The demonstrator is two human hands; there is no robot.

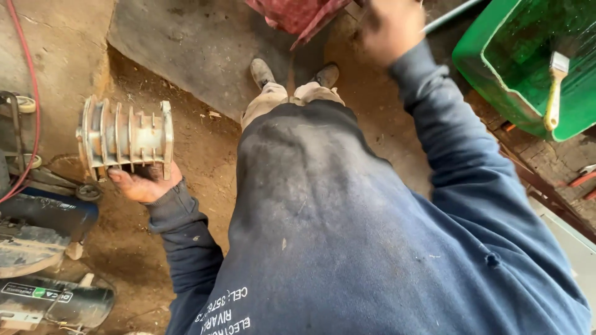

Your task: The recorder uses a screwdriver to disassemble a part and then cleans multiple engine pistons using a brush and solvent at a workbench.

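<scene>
My left hand (144, 183) holds a grey finned metal cylinder (124, 136) from below, out to my left at about waist height. My right hand (388, 26) is raised at the top of the view, closed around a red cloth (295, 13) that hangs in front of me. The fingers of that hand are partly cut off by the top edge. My dark blue sweatshirt fills the middle, and my two shoes (292, 73) stand on the dirt floor below.
A green plastic tub (496, 68) with a yellow-handled paintbrush (554, 93) sits at the right. A red hose (28, 74) and a blue machine body (43, 223) lie at the left. A concrete slab (198, 43) lies ahead of my feet.
</scene>
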